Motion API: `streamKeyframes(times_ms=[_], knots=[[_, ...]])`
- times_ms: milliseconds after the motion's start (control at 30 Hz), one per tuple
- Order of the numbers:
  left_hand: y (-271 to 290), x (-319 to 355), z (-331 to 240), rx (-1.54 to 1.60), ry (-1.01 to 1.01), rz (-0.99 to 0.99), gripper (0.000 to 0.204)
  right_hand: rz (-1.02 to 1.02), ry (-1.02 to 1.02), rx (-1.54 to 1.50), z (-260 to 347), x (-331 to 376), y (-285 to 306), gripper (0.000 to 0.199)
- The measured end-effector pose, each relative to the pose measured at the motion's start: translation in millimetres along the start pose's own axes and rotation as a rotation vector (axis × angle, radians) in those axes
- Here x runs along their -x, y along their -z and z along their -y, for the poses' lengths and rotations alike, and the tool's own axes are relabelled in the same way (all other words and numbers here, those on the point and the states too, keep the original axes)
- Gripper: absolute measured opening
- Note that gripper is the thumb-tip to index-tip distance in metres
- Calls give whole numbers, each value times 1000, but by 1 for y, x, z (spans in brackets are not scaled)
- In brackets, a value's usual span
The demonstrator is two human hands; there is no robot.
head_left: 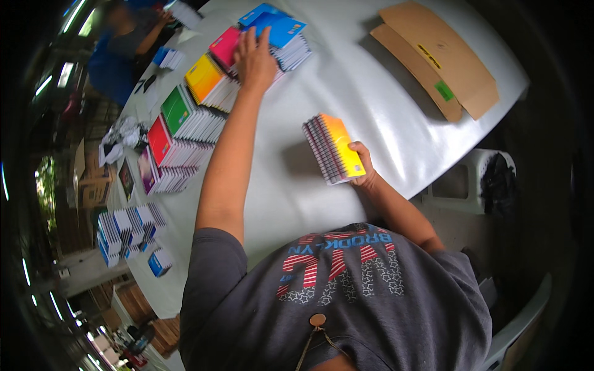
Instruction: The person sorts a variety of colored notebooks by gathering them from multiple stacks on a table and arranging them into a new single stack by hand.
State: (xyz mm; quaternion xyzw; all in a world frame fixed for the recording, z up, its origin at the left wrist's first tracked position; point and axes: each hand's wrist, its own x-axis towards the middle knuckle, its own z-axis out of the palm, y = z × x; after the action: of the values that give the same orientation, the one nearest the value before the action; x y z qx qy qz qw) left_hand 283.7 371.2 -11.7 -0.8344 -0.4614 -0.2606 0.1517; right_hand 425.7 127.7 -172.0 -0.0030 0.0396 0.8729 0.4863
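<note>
A small stack of yellow-orange spiral notebooks [339,148] is in my right hand [364,164], the thumb on the front cover and the wire bindings facing left. My left hand [255,62] reaches far across the table with its fingers spread, over the pink notebooks [225,47] and beside the blue notebooks [283,32]. Whether its fingertips touch a cover, I cannot tell. Toward me from there runs a row of stacked spiral notebooks: yellow ones [204,78], green ones [177,111], red ones [159,141] and purple ones [148,170].
A flattened cardboard box [442,62] lies at the far right of the white-covered table [309,204]. More blue notebooks [120,232] are piled at the left edge, near crumpled plastic [124,136]. Another person [124,43] is at the far left; a white plastic chair [464,179] stands right.
</note>
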Motion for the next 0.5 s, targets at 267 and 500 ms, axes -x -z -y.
streamKeyframes(times_ms=[267,500], knots=[[-9,4,21,103,-48,-89,35,623,-16,-587,14,-6,8,81],[26,18,-7,395,-61,-325,26,620,-28,-573,16,-4,-1,63]])
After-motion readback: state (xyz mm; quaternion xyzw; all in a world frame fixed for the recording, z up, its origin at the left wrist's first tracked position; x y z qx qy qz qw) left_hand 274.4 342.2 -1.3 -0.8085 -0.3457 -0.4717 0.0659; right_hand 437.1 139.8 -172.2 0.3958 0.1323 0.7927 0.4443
